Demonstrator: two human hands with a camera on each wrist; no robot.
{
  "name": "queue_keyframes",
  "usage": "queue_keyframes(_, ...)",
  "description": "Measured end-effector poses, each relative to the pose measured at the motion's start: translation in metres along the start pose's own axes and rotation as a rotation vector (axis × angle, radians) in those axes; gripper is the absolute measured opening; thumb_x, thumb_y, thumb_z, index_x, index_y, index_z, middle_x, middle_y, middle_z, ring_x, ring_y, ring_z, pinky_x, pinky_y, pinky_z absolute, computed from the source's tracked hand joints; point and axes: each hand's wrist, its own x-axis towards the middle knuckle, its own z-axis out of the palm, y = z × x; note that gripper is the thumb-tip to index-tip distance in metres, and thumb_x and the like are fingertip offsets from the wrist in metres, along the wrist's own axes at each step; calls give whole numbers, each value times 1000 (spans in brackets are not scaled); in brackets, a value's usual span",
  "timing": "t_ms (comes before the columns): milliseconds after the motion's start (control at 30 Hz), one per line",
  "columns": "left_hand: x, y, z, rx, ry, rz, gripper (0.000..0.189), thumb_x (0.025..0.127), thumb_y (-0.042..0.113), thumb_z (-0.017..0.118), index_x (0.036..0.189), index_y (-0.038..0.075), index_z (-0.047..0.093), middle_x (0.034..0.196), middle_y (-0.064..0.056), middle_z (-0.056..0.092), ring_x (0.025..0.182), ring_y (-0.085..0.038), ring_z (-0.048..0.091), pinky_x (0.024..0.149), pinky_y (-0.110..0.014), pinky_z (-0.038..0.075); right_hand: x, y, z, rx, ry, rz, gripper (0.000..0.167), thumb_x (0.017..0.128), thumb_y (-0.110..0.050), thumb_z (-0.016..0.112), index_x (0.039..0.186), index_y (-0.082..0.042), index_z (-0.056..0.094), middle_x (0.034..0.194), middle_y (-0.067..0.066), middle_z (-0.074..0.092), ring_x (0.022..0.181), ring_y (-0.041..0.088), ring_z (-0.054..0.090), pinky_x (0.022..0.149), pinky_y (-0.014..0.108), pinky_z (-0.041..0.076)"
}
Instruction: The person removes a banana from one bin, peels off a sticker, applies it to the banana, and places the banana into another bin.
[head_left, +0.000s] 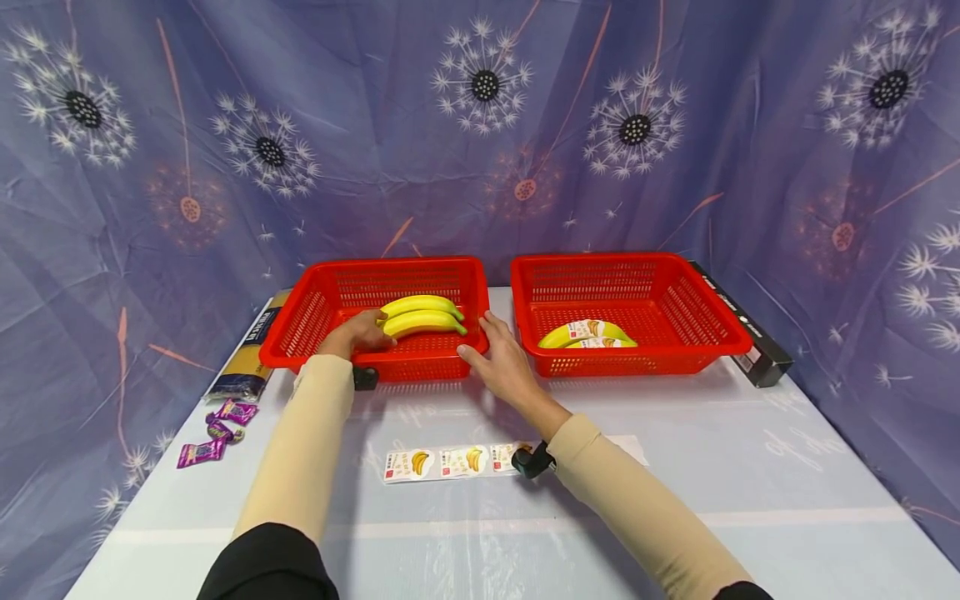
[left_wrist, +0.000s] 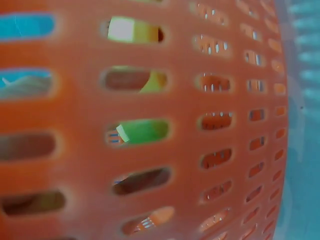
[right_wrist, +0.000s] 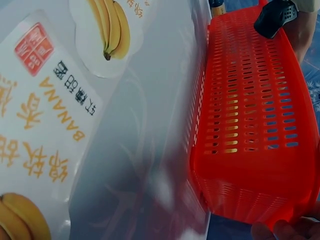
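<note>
Two yellow bananas [head_left: 423, 322] lie side by side in the left red basket [head_left: 420, 367]. My left hand [head_left: 358, 333] reaches over its front rim and pinches the near banana at its left end. Through the basket's slots, the left wrist view shows only bits of yellow and green. My right hand [head_left: 504, 362] touches the basket's front right corner, thumb spread from the fingers; in the right wrist view fingertips [right_wrist: 285, 230] show at the rim. A strip of banana stickers [head_left: 461, 462] lies on the table in front, partly under my right wrist.
The right red basket [head_left: 622, 362] holds bananas with stickers [head_left: 588, 331] on them. A black box [head_left: 765, 367] lies beyond it. At the left are a gold and black packet [head_left: 243, 367] and purple-wrapped sweets [head_left: 201, 452]. A patterned curtain [head_left: 375, 125] hangs behind.
</note>
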Motion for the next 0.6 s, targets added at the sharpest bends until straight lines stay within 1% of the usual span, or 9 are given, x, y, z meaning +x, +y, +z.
queue_keyframes(67, -1, 3, 0, 50, 48, 15, 65, 88, 22, 60, 140, -6, 35, 143, -27, 38, 130, -39, 38, 112, -47, 30, 0, 0, 0, -2, -2, -1, 69, 88, -41, 62, 141, -3, 41, 152, 9, 34, 139, 28, 36, 111, 46, 32)
queue_keyframes(133, -2, 7, -1, 113, 109, 31, 61, 87, 23, 61, 136, -7, 41, 138, -28, 44, 127, -40, 42, 110, -47, 33, 0, 0, -1, -6, -3, 3, 70, 88, -41, 62, 142, -3, 40, 152, 9, 34, 139, 28, 36, 111, 46, 32)
queue_keyframes(233, -2, 12, 0, 168, 185, 34, 57, 86, 23, 63, 132, -8, 47, 132, -27, 50, 124, -40, 44, 108, -47, 34, 1, 1, -1, -17, -2, 3, 69, 88, -42, 62, 142, -4, 40, 152, 9, 34, 139, 28, 36, 111, 46, 32)
queue_keyframes(400, -7, 18, 0, 171, 257, 13, 51, 86, 21, 65, 126, -8, 53, 125, -25, 54, 124, -38, 43, 108, -48, 33, 1, 0, 0, -31, -1, -1, 69, 88, -42, 62, 141, -4, 41, 151, 9, 35, 138, 29, 37, 111, 46, 33)
queue_keyframes(500, -14, 21, -2, 179, 297, 13, 44, 86, 21, 64, 119, -7, 58, 118, -25, 58, 117, -38, 47, 102, -50, 38, 0, 0, 0, -32, -1, -4, 70, 87, -42, 62, 141, -3, 41, 151, 9, 35, 138, 29, 37, 110, 46, 33)
queue_keyframes(600, -24, 23, -4, 136, 349, 16, 41, 87, 23, 63, 117, -5, 60, 116, -24, 60, 114, -39, 49, 98, -52, 39, 0, 1, -1, -34, -3, -5, 70, 87, -43, 62, 141, -3, 41, 151, 9, 35, 138, 29, 38, 110, 46, 33)
